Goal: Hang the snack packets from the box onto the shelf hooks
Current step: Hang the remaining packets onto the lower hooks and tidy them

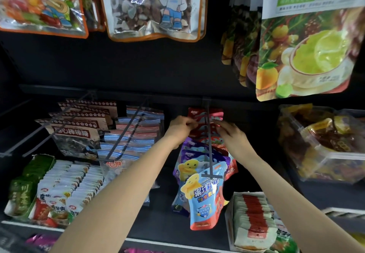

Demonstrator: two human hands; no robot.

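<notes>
A dark shelf hook (209,140) juts toward me from the back rail, loaded with several snack packets. Red packets (204,129) hang at the back, purple ones (189,150) in the middle and a light-blue packet (203,197) with a yellow cartoon figure at the front tip. My left hand (180,127) pinches the top left edge of a red packet far back on the hook. On the hook's other side my right hand (230,132) pinches the same red packet's top right edge. The box is out of view.
Two more hooks to the left carry brown-topped packets (75,128) and blue-striped packets (130,138). Boxed sachets (67,189) fill the shelf below left, and a red-and-white sachet box (252,219) sits lower right. A clear tub (324,142) stands right. Large bags (304,41) hang overhead.
</notes>
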